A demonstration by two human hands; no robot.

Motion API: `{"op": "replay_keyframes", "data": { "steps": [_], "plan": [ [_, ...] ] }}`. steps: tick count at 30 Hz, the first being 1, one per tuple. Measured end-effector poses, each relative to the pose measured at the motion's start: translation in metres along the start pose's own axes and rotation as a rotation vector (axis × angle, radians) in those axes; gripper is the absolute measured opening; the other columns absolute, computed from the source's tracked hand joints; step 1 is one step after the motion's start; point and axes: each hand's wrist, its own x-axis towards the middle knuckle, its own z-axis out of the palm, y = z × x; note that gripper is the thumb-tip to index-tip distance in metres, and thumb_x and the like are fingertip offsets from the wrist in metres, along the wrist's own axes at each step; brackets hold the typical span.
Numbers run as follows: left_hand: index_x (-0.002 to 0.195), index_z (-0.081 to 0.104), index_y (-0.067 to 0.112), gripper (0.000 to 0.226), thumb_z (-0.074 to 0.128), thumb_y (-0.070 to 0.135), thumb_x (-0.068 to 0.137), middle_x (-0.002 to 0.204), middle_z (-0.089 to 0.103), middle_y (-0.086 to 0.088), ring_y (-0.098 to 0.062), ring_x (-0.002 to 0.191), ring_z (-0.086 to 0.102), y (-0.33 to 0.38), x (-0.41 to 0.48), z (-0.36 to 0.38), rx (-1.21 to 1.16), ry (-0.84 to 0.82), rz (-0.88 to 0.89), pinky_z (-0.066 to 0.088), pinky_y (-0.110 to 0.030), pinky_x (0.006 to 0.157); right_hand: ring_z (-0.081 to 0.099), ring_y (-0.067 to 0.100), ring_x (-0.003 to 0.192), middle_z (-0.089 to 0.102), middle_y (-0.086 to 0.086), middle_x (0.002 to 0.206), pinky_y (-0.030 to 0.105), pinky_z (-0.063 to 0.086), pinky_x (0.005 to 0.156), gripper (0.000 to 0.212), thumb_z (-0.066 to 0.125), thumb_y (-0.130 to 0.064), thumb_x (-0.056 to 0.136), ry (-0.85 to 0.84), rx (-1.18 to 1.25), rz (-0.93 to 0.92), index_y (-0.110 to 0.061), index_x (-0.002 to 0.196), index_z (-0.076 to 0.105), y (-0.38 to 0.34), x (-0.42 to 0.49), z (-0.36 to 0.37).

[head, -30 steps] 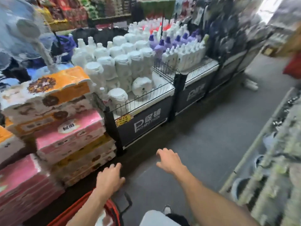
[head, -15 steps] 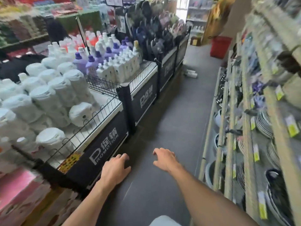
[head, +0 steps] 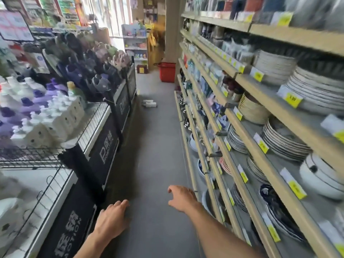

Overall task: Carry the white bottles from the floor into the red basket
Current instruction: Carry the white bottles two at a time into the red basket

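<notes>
White bottles (head: 149, 103) lie well ahead of left hand (head: 111, 218) and right hand (head: 183, 197), fingers (head: 122, 203) loose.

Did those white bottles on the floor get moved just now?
No. The white bottles still lie on the floor beside the foot of the far black display stand, as before; only the camera has swung round.

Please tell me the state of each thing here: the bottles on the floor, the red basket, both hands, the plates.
white bottles: lying on the floor, untouched.
red basket: upright on the floor, farther down the aisle; contents not visible.
left hand: open, holds nothing.
right hand: open, holds nothing.
plates: stacked on the shelf.
</notes>
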Motion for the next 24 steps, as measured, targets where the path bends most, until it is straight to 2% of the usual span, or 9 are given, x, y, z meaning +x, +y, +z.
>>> {"op": "replay_keyframes", "data": {
  "steps": [7,11,15,20,24],
  "plan": [
    [0.132,0.045,0.037,0.05,0.052,0.058,0.088,0.12,0.054,0.012,-0.015,0.116,0.056,-0.019,0.078,-0.033,0.049,-0.046,0.165,0.047,-0.037,0.091,0.061,0.027,0.114,0.066,0.002,0.121,0.034,0.043,0.091,0.025,0.065,-0.029,0.09,0.061,0.042,0.133,-0.024,0.113,0.058,-0.003,0.023,-0.014],
    [0.129,0.047,0.037,0.049,0.054,0.059,0.086,0.121,0.054,0.012,-0.015,0.116,0.056,-0.013,0.116,-0.048,0.048,-0.049,0.21,0.042,-0.036,0.086,0.06,0.026,0.116,0.064,-0.001,0.128,0.033,0.043,0.093,0.03,0.065,-0.031,0.091,0.083,0.043,0.196,-0.025,0.119,0.057,0.006,0.042,-0.022],
    [0.13,0.046,0.037,0.049,0.055,0.058,0.086,0.126,0.054,0.012,-0.014,0.12,0.054,-0.005,0.152,-0.059,0.05,-0.064,0.222,0.04,-0.035,0.089,0.06,0.027,0.119,0.063,0.001,0.132,0.033,0.044,0.097,0.035,0.065,-0.032,0.091,0.087,0.063,0.214,-0.024,0.124,0.056,0.009,0.078,-0.038],
    [0.126,0.048,0.037,0.049,0.05,0.059,0.082,0.126,0.057,0.012,-0.016,0.118,0.057,-0.006,0.191,-0.065,0.08,-0.094,0.211,0.042,-0.036,0.089,0.062,0.028,0.117,0.065,0.001,0.13,0.033,0.045,0.09,0.036,0.064,-0.033,0.091,0.108,0.095,0.19,-0.026,0.124,0.055,0.008,0.135,-0.063],
    [0.125,0.049,0.036,0.046,0.053,0.055,0.083,0.125,0.057,0.013,-0.017,0.118,0.057,-0.009,0.238,-0.093,0.084,-0.05,0.201,0.043,-0.037,0.09,0.061,0.028,0.117,0.064,0.001,0.131,0.032,0.043,0.087,0.037,0.063,-0.032,0.091,0.081,0.11,0.172,-0.026,0.127,0.055,0.012,0.182,-0.08]
  ]
}}
